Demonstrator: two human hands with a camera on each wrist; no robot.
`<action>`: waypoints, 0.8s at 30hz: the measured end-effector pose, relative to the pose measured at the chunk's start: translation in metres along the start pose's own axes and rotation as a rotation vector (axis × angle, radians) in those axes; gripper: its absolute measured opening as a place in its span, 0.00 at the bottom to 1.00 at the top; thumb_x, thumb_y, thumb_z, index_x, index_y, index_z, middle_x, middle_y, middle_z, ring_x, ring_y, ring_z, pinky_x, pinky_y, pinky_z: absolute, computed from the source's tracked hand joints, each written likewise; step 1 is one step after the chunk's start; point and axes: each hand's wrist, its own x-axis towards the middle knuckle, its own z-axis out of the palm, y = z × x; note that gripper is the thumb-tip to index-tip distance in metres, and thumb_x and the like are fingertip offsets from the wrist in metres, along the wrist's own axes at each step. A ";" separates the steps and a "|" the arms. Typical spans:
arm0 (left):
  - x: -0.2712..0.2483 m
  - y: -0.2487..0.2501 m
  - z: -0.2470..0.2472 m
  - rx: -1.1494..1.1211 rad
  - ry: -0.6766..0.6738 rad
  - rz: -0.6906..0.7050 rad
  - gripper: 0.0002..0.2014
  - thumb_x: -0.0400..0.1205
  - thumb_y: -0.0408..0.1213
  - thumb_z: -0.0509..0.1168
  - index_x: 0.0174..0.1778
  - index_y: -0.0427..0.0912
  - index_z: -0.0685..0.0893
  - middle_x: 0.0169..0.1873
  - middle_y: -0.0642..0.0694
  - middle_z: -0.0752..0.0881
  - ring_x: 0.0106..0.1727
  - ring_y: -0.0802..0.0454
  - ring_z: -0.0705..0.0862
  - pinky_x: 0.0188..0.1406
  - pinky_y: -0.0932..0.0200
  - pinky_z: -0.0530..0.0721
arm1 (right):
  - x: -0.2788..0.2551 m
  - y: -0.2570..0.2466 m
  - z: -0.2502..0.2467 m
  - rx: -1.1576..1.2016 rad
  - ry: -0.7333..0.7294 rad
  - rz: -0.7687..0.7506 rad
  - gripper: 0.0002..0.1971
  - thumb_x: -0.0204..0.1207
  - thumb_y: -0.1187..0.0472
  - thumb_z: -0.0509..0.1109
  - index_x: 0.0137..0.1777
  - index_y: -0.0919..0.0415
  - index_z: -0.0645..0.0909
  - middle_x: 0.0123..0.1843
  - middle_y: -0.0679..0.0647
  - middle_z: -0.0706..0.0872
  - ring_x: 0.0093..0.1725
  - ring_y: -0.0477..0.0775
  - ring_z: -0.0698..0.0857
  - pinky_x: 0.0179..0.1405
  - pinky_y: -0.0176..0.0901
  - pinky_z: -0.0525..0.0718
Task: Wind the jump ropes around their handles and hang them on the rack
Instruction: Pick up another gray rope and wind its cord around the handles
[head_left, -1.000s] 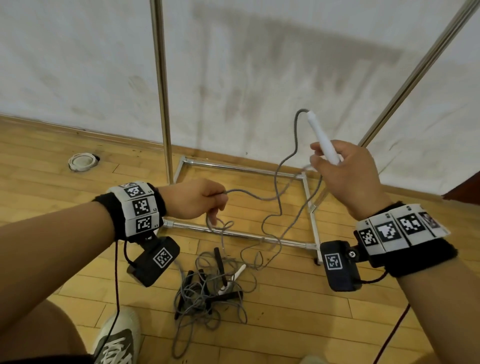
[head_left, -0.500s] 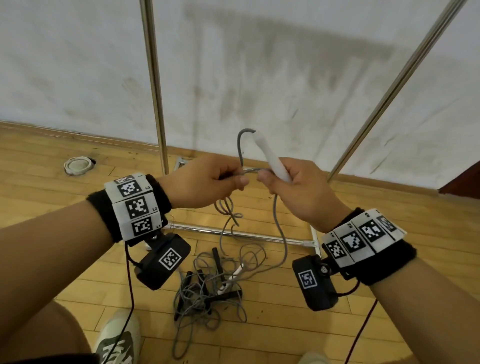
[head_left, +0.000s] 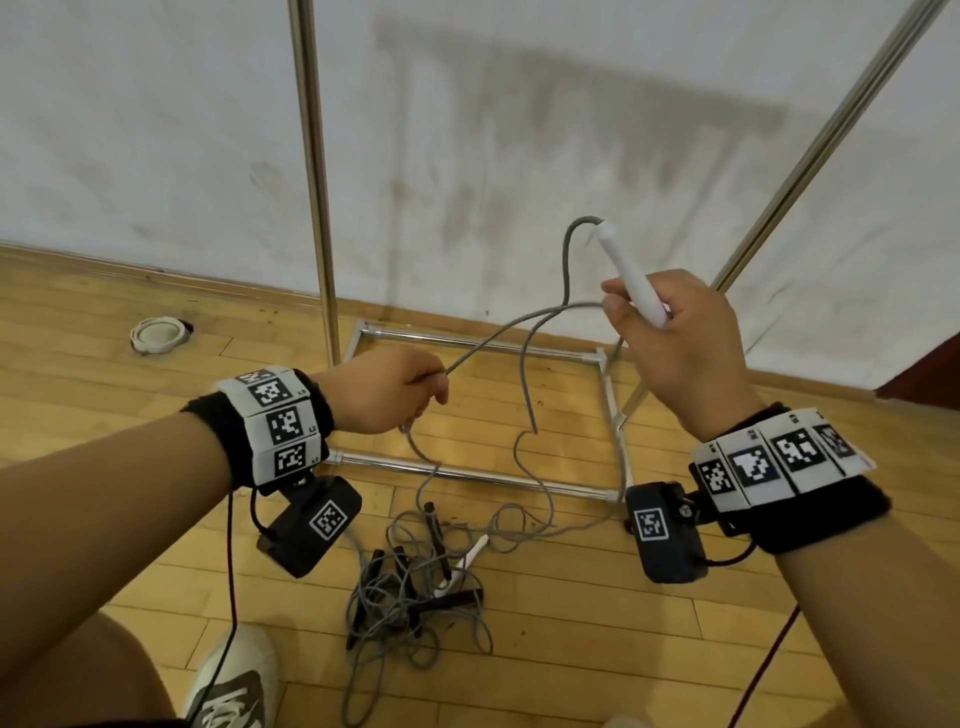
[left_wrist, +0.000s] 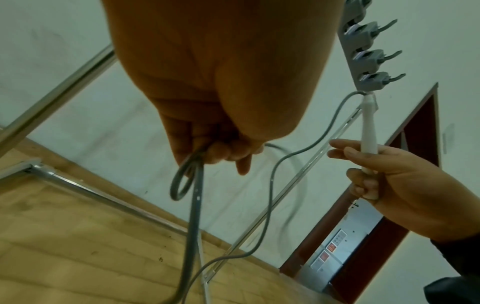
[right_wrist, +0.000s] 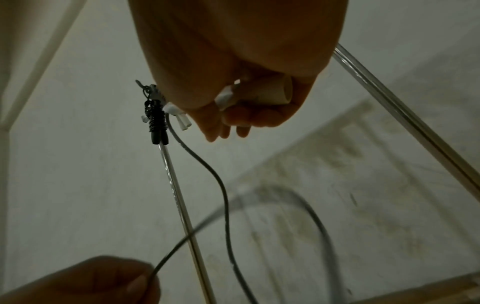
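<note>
My right hand (head_left: 675, 343) grips a white jump-rope handle (head_left: 628, 273) tilted up to the left, seen also as the white handle (left_wrist: 369, 139). Its grey rope (head_left: 524, 364) leaves the handle's top, loops down and runs to my left hand (head_left: 395, 389), which pinches the grey rope (left_wrist: 192, 185) with a small loop hanging below the fingers. The rope trails down to a tangled pile of ropes (head_left: 415, 587) with black handles and a second white handle (head_left: 465, 561) on the floor. The metal rack (head_left: 314, 176) stands just behind both hands.
The rack's base frame (head_left: 467, 470) lies on the wooden floor in front of a white wall. A hook strip (left_wrist: 363, 51) sits high on the rack. A wound black-handled rope (right_wrist: 155, 121) hangs there. A round white object (head_left: 158, 335) lies left; my shoe (head_left: 228, 686) is near the pile.
My hands met at the middle half a second ago and have now drawn apart. The right hand moved up and right with the handle; the left slid down and left along the rope.
</note>
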 end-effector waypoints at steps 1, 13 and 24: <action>0.000 0.002 -0.001 0.004 0.029 0.002 0.14 0.90 0.45 0.53 0.47 0.53 0.84 0.34 0.51 0.85 0.36 0.57 0.84 0.30 0.67 0.74 | -0.002 -0.002 0.000 -0.021 -0.019 -0.005 0.04 0.78 0.53 0.73 0.51 0.45 0.87 0.47 0.41 0.83 0.46 0.40 0.81 0.44 0.31 0.77; -0.003 0.045 -0.014 -0.172 0.248 0.300 0.12 0.89 0.46 0.56 0.46 0.51 0.85 0.37 0.53 0.85 0.36 0.57 0.83 0.32 0.67 0.80 | -0.027 -0.040 0.030 0.075 -0.330 0.042 0.12 0.80 0.51 0.70 0.39 0.55 0.85 0.31 0.50 0.86 0.27 0.44 0.77 0.29 0.43 0.74; 0.000 0.022 -0.016 -0.038 0.134 0.239 0.11 0.89 0.43 0.58 0.48 0.49 0.85 0.44 0.52 0.86 0.46 0.54 0.84 0.47 0.56 0.82 | -0.014 -0.045 0.013 0.139 -0.175 0.021 0.14 0.80 0.52 0.71 0.40 0.63 0.86 0.33 0.62 0.86 0.30 0.57 0.80 0.28 0.46 0.77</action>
